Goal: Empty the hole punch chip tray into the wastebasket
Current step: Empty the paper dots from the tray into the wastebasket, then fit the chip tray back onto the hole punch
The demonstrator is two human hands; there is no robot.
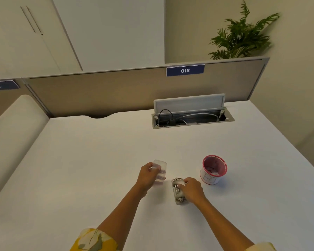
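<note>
My left hand (147, 176) grips a clear plastic chip tray (159, 168), held apart from the punch, its far end sticking out past my fingers. My right hand (191, 190) rests on a small metal hole punch (177, 192) lying on the white desk (98, 160), fingers closed over its right side. A small pink-rimmed wastebasket (214, 170) stands upright to the right of the punch, with scraps showing inside. The tray's contents cannot be made out through the plastic.
An open cable hatch (192, 115) with wires sits at the desk's back. A beige partition (116, 91) with a "018" label runs behind it. A padded white divider (13, 133) borders the left side. A potted plant (243, 37) stands beyond the partition.
</note>
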